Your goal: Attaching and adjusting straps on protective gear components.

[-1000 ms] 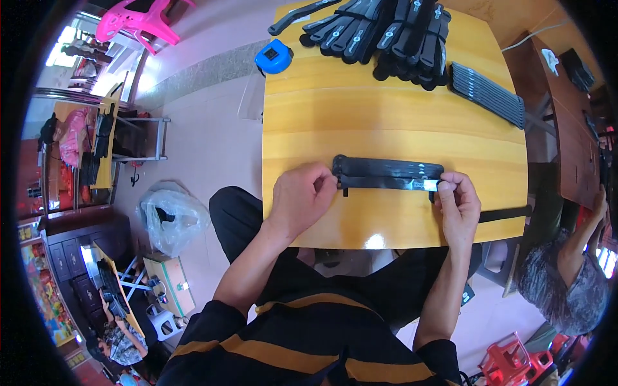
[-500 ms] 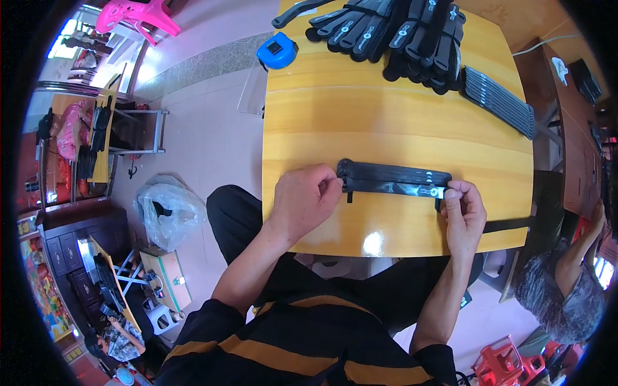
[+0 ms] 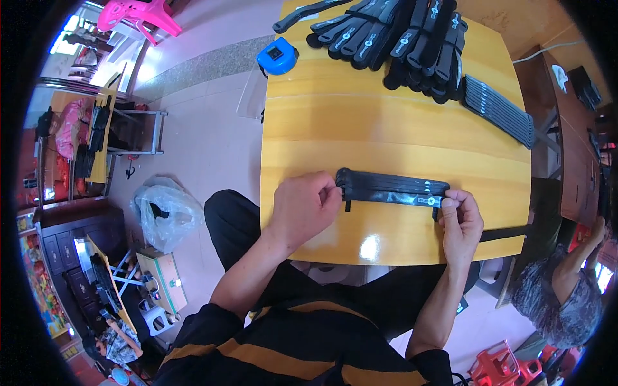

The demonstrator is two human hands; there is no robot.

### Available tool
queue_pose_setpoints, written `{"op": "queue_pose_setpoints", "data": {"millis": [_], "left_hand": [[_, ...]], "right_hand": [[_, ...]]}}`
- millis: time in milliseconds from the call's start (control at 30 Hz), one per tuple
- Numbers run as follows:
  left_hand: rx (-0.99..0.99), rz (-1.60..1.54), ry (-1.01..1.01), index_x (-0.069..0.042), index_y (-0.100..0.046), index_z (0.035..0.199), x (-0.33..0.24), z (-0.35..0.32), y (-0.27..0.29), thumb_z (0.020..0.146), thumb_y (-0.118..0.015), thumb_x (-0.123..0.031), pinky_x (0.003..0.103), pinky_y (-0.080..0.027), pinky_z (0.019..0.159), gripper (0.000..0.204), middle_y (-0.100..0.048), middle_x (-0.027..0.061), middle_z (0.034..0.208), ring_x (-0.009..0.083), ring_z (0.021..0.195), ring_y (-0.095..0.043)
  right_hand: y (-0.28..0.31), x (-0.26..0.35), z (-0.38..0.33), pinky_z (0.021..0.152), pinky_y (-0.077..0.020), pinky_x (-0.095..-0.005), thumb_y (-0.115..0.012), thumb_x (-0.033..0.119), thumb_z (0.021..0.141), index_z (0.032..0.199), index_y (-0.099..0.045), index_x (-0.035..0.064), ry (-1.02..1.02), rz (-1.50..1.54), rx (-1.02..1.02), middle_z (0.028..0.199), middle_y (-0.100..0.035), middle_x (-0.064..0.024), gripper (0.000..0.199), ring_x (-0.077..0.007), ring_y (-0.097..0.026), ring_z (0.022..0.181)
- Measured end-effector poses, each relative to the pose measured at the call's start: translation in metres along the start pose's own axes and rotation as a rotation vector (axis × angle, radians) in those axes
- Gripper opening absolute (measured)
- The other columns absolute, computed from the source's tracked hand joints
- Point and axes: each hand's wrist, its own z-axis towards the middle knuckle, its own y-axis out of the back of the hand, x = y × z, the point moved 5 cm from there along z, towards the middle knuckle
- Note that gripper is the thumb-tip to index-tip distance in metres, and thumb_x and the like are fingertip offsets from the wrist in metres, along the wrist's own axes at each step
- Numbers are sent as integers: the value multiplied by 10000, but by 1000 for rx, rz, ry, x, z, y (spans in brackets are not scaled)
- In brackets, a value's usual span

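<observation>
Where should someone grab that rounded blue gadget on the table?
Probably by opposite sides of its rounded blue body, coming from above. It sits by the left edge of the table, apart from the bundled black straps, so there seems to be room for fingers.

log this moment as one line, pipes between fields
left hand: closed at left end of black straps | right hand: pinching right end | farther back: blue tape measure, bundled straps
</observation>
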Motion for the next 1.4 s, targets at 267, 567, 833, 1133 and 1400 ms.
{"op": "queue_pose_setpoints", "data": {"millis": [267, 567, 833, 1133, 1400], "left_hand": [[-103, 21, -112, -43, -628, 745, -3, -1, -3, 837, -711, -133, 375, -450, 523, 153, -592, 119, 608, 279, 526, -590], [-70, 24, -39, -68, -607, 728, -5, -1, -2, 822, -701, -137, 414, -492, 573, 150, -632, 109, 664, 316, 618, -642], [-80, 25, -51, -70, -604, 733, -4, -4, -3, 811, -710, -125, 406, -483, 567, 143, -626, 95, 653, 302, 598, -633], [-154, 47, -166, -45, -619, 738, -2, -4, -3, 820, -721, -113, 375, -468, 537, 147, -620, 115, 627, 264, 540, -614], [-122, 89, -120, -77, -632, 734, 3, -1, -5, 814, -698, -176, 463, -517, 600, 143, -663, 128, 686, 355, 659, -663]], "right_hand": [[0, 1, 1, 573, -396, -179, -668, 62, 988, 1051, -652, 2, 9, 39, -10, 791, -574, 47, 88, -28, -478, 653], [1, 0, 2, 573, -422, -176, -694, 27, 955, 1013, -662, 2, 21, -25, -77, 782, -597, 48, 71, -16, -506, 648], [0, 1, 0, 567, -425, -179, -694, 23, 953, 986, -668, 5, 7, -19, -88, 766, -613, 43, 46, -14, -513, 638], [-3, 19, 0, 578, -460, -215, -713, 32, 922, 902, -644, 2, 100, -305, -163, 701, -609, 15, 79, -41, -525, 616], [-3, 18, 4, 577, -466, -253, -699, 67, 918, 875, -623, 12, 199, -502, -144, 652, -609, -18, 103, -78, -546, 591]]}}
